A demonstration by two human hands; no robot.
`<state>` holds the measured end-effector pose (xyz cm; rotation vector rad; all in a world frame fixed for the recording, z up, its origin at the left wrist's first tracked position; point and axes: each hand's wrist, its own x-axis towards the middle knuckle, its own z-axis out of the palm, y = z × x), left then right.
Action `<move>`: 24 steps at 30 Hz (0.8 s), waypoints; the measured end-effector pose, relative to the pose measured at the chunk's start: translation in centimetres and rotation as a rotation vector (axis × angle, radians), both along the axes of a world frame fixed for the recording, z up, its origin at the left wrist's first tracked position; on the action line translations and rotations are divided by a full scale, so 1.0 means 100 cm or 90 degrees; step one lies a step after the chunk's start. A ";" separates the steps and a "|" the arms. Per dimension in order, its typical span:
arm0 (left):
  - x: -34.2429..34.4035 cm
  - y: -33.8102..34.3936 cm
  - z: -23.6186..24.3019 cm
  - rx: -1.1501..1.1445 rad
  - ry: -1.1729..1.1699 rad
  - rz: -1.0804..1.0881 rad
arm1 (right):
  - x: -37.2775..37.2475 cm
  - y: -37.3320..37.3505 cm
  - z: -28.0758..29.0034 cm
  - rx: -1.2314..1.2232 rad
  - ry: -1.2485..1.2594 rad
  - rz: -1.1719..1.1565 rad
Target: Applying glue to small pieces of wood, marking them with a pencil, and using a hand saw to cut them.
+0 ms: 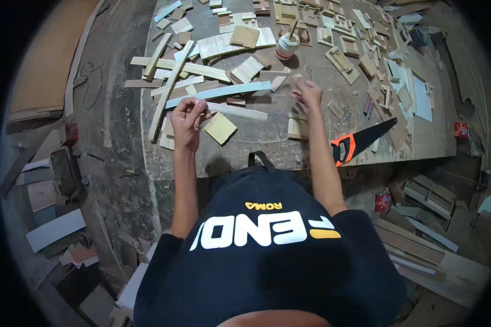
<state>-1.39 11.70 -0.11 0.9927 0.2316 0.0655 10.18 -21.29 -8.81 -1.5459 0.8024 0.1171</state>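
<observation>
Pale wooden strip [239, 110]: one, narrow, lying on the workbench [267, 143] in front of the wearer, its left end at the left hand's fingertips.
Left hand [186, 124]: one, at the near side of the crossed strips; thumb and forefinger brought together, other fingers curled. We cannot tell whether they pinch the strip or merely hover over it.
Right hand [307, 97]: one, well apart from the left; fingers partly bent, thumb side towards the bench centre. We cannot tell whether anything small sits at the fingertips.
Small offcut [278, 83]: one, just left of the right hand's fingers.
Pale-blue strip [223, 94]: one, long, slanting just beyond the pale strip.
Yellow square [220, 128]: one, flat, right of the left hand.
Crossed strips [169, 94]: several, overlapping, beyond and left of the left hand.
Pale block [298, 127]: one, just left of the right forearm.
Jar [286, 48]: one, whitish, a stick leaning in its mouth, beyond the right hand.
Handsaw [368, 137]: one, dark blade, orange handle, laid right of the right forearm.
Slatted panel [213, 46]: one, far side, bearing a brown square [244, 36].
Joined wooden pieces [341, 61]: we note many, far right.
</observation>
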 end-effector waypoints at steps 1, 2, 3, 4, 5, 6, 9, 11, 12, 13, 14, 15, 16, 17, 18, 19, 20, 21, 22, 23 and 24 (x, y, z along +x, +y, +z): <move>-0.004 -0.003 -0.005 0.009 0.020 0.007 | -0.006 -0.007 0.000 -0.004 0.005 -0.004; -0.009 -0.007 -0.010 0.051 0.071 0.017 | -0.015 -0.018 0.002 0.011 -0.051 0.028; -0.012 -0.016 -0.016 0.047 0.077 0.013 | -0.025 -0.030 0.006 0.026 -0.107 0.064; -0.015 -0.025 -0.025 0.046 0.100 0.021 | -0.040 -0.042 0.012 0.087 -0.095 0.085; -0.017 -0.036 -0.035 0.046 0.123 0.027 | -0.057 -0.053 0.017 0.086 -0.090 0.082; -0.017 -0.049 -0.048 0.062 0.121 -0.003 | -0.074 -0.064 0.020 0.102 -0.056 0.125; -0.020 -0.100 -0.086 0.017 0.192 -0.053 | -0.113 -0.076 0.014 0.131 0.007 0.172; -0.019 -0.137 -0.110 -0.003 0.259 -0.091 | -0.128 -0.082 0.003 0.143 0.033 0.174; -0.019 -0.152 -0.122 -0.002 0.265 -0.093 | -0.134 -0.085 -0.005 0.121 0.029 0.175; -0.017 -0.167 -0.130 -0.002 0.278 -0.116 | -0.139 -0.088 -0.009 0.101 0.024 0.175; -0.015 -0.180 -0.138 -0.001 0.291 -0.139 | -0.142 -0.092 -0.013 0.114 -0.006 0.132; -0.011 -0.193 -0.142 0.003 0.299 -0.141 | -0.143 -0.101 -0.023 0.119 0.001 0.128; -0.007 -0.206 -0.146 0.038 0.305 -0.146 | -0.141 -0.110 -0.035 0.091 -0.033 0.101; -0.001 -0.216 -0.149 0.073 0.310 -0.149 | -0.137 -0.120 -0.046 0.063 -0.066 0.075; 0.005 -0.216 -0.164 0.162 0.292 -0.195 | -0.127 -0.129 -0.055 0.014 -0.064 0.095; 0.009 -0.214 -0.191 0.192 0.242 -0.178 | -0.115 -0.131 -0.065 0.025 -0.058 0.113; 0.020 -0.217 -0.204 0.191 0.275 -0.200 | -0.109 -0.139 -0.073 0.029 -0.094 0.095; 0.028 -0.219 -0.210 0.191 0.307 -0.225 | -0.101 -0.147 -0.080 0.032 -0.133 0.074; 0.033 -0.221 -0.211 0.196 0.310 -0.228 | -0.094 -0.152 -0.085 0.043 -0.115 0.062; 0.036 -0.222 -0.211 0.263 0.287 -0.246 | -0.089 -0.155 -0.091 0.047 -0.113 0.059; 0.038 -0.226 -0.207 0.329 0.265 -0.264 | -0.086 -0.157 -0.097 0.036 -0.092 0.071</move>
